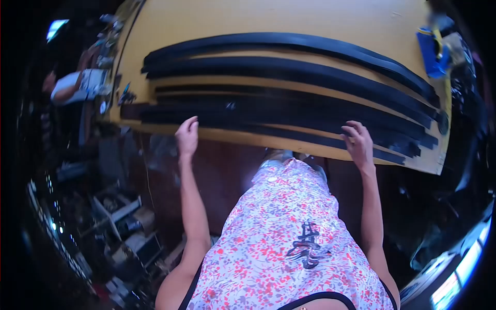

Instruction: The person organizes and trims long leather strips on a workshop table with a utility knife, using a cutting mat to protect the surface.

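Note:
Several long black strips (248, 67) lie side by side along a yellow-brown tabletop (279, 15), bowed in this wide view. My left hand (188, 138) is at the table's front edge, fingers pressed together, with the fingertips right by the nearest strips. What those fingers hold, if anything, I cannot tell. Over the right part of the front strips is my right hand (360, 143), its fingers loosely curled and apart. A narrow black strip (294, 135) runs along the front edge between the two hands.
A blue and yellow object (433, 51) sits at the table's far right corner. Small dark items (126, 94) lie at the left edge. Another person (75, 88) is beyond the left side. Shelving and clutter (124, 217) fill the lower left floor.

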Available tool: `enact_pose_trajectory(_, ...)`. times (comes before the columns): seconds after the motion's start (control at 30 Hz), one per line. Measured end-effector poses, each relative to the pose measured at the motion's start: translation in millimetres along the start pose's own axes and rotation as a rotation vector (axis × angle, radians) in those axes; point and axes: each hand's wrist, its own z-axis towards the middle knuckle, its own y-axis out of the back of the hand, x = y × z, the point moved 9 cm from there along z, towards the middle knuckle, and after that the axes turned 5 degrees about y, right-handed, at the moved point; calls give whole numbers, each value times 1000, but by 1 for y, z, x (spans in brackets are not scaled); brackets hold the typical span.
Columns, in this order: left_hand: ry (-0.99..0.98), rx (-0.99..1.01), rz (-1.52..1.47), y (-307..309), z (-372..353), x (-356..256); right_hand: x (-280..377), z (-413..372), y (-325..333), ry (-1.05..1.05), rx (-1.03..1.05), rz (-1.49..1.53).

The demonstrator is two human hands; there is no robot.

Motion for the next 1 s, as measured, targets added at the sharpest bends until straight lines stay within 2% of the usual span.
enact_pose_trajectory(0.07, -9, 17, -37, -26, -18, -15, -20, 13, 17, 11, 10, -57)
enact_pose_trajectory(0.1, -49, -46, -20, 33, -17, 29, 25, 13, -34, 61, -52, -49)
enact_pose_trajectory(0.2, -74, -114, -37, 12, -34, 49, 13, 10, -23, 53, 13, -119)
enact_pose_trajectory(0.27, -165, -135, 0, 5, -30, 54, 18, 12, -22, 42, 25, -138)
enact_pose_trajectory(0.3, -152, -87, 25, 0, -25, 52, 17, 13, -25, 32, 43, -145)
enact_pose_trajectory(0.37, -262, -93, 88, -7, -19, 35, 21, 16, -27, 21, 82, -157)
enact_pose_trajectory(0.43, -410, -83, 129, -16, -13, 15, 17, 17, -30, -140, 157, -158)
enact_pose_trajectory(0.47, -409, -85, 117, -18, -5, 12, 22, 20, -32, -177, 173, -180)
enact_pose_trajectory(0.57, -523, -22, 92, -31, 12, -6, 66, 45, -47, -62, 102, -152)
enact_pose_trajectory(0.63, -576, -21, 125, -37, 29, -11, 101, 72, -76, 36, 70, -107)
enact_pose_trajectory(0.73, -619, 100, 106, -51, 47, -14, 145, 106, -122, 124, 97, -79)
enact_pose_trajectory(0.83, -642, 201, 107, -56, 56, -10, 148, 117, -152, 71, 160, -138)
enact_pose_trajectory(1.0, -699, 294, 70, -58, 67, -16, 145, 120, -147, -37, 131, -157)
